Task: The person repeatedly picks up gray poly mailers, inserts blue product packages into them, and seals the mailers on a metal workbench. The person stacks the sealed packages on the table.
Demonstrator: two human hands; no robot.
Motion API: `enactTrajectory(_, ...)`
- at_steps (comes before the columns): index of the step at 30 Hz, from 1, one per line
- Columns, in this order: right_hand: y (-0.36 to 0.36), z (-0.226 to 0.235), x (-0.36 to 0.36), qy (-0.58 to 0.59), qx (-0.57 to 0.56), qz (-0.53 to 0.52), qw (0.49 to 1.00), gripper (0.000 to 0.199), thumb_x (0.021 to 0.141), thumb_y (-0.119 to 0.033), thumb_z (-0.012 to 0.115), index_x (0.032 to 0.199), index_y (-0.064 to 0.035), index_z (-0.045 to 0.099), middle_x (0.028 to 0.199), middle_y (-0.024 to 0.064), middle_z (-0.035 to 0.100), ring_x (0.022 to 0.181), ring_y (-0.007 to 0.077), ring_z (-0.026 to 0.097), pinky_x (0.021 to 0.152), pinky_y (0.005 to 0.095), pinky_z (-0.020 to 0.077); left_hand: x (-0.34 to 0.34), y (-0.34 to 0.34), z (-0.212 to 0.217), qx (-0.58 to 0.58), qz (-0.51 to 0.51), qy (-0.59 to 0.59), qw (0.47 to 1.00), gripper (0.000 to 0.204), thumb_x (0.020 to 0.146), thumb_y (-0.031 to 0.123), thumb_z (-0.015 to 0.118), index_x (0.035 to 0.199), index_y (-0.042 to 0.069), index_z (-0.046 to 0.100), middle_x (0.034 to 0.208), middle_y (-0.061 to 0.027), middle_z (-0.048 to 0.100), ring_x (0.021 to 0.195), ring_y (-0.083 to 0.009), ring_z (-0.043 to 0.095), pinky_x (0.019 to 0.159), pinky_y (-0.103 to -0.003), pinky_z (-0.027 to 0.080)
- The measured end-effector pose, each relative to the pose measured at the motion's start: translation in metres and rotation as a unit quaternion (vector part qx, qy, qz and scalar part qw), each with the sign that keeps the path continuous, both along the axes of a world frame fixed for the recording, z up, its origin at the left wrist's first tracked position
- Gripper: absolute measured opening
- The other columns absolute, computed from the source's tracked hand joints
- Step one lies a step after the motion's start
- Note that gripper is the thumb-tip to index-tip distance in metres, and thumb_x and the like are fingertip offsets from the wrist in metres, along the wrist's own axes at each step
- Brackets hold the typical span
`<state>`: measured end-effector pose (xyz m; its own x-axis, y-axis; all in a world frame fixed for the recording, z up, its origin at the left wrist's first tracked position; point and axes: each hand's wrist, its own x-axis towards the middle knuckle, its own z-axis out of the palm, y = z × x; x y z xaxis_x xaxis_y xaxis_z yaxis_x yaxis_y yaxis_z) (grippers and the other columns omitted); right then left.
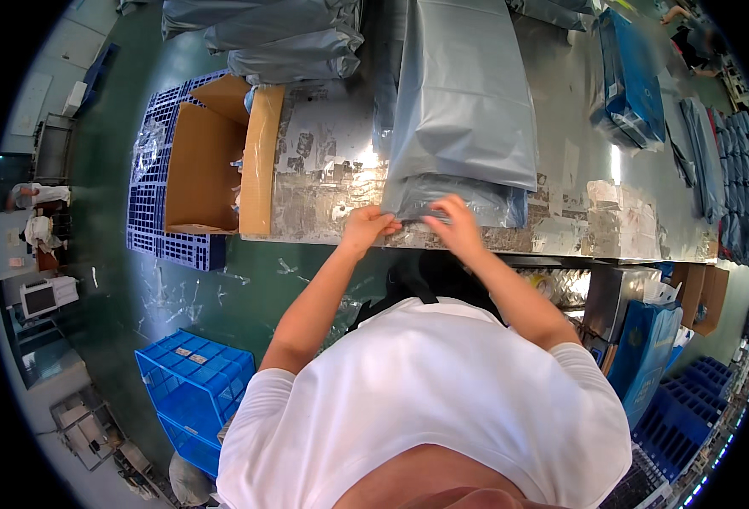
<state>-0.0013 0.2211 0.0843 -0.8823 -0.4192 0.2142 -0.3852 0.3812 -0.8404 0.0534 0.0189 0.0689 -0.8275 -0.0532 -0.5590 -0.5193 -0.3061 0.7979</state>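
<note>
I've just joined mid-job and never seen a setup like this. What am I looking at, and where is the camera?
There's no machine here: these are a person's two bare hands, seen in one wide fisheye picture from a camera on their head, looking down. Left in the picture is their left, and straight edges bend near the rim.

On the metal-topped table lies a large grey plastic bag, with a shinier grey plastic layer showing at its near end. The left hand seems to pinch that layer's near-left edge; the right hand is just beside it, its grip unclear. An open cardboard box is at the left, and a blue package lies farther right.
</note>
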Motion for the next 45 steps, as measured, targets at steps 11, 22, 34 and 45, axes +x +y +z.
enactTrajectory(11,-0.012,-0.004,-0.006,-0.109,-0.098,-0.010,0.989,0.011,0.088,-0.012,0.052,0.085,-0.0019,0.053,0.077,0.0021,0.056,0.066,0.0085,0.051,0.060,0.0219,0.0419,-0.013,-0.009,-0.018,-0.050,-0.116,0.052,0.991,0.013,0.089,0.004,0.048,0.092,-0.003,0.058,0.083,-0.0107,0.064,0.076,-0.0149,0.063,0.065,-0.023,0.051)
enactTrajectory(22,0.246,-0.061,0.092,-0.167,0.390,0.191,0.885,0.017,0.085,-0.013,0.043,0.087,-0.0022,0.056,0.086,0.0177,0.057,0.080,0.0329,0.056,0.069,0.0426,0.0435,0.004,-0.023,-0.014,-0.026,-0.081,-0.013,0.996,0.015,0.086,0.005,0.050,0.094,-0.005,0.058,0.087,-0.0118,0.065,0.077,-0.0164,0.064,0.067,-0.024,0.051)
enactTrajectory(34,0.177,0.059,-0.121,0.371,0.411,0.282,0.783,0.022,0.072,-0.013,0.054,0.093,-0.0113,0.057,0.108,0.0084,0.056,0.111,0.0240,0.047,0.102,0.0357,0.0309,-0.106,-0.040,0.053,-0.572,-0.466,0.545,0.397,0.040,0.073,0.000,0.050,0.111,0.010,0.054,0.129,-0.0093,0.044,0.119,-0.0215,0.043,0.100,-0.036,0.036)
enactTrajectory(45,0.135,0.015,-0.135,-0.107,-0.132,-0.305,0.937,0.037,0.090,-0.022,0.051,0.062,-0.0001,0.042,0.052,0.0006,0.034,0.055,0.0068,0.028,0.047,0.0263,0.0271,-0.131,-0.003,-0.002,-0.312,0.119,0.147,0.931,0.035,0.089,0.027,0.049,0.074,-0.004,0.057,0.055,-0.0134,0.046,0.053,-0.0158,0.038,0.052,-0.030,0.036)
